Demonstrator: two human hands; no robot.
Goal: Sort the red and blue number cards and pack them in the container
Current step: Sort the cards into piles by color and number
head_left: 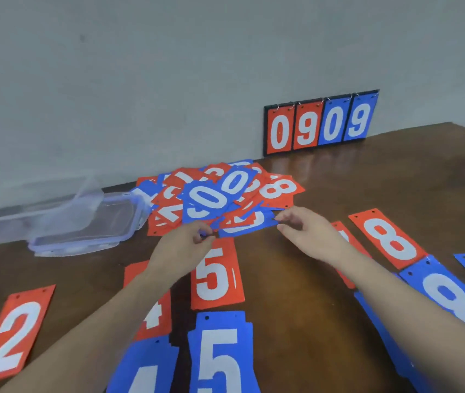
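Both hands at the card pile

Left hand (190, 241) and right hand (300, 231) each pinch an end of a blue card (247, 226) at the pile's (214, 197) near edge; the clear container (64, 219) sits toward the worktop's (296, 293) far-left edge.

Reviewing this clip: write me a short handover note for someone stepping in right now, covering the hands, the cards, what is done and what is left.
Left hand pinches the near edge of a blue card at the bottom of the mixed pile; right hand reaches the same card's other end, its hold unclear.
Laid out on the table: red 2, red 5, blue 5, red 8, blue 8, with some others partly hidden.
Clear container sits left of the pile, no cards visible in it.
Left: sort the rest of the pile, then pack.
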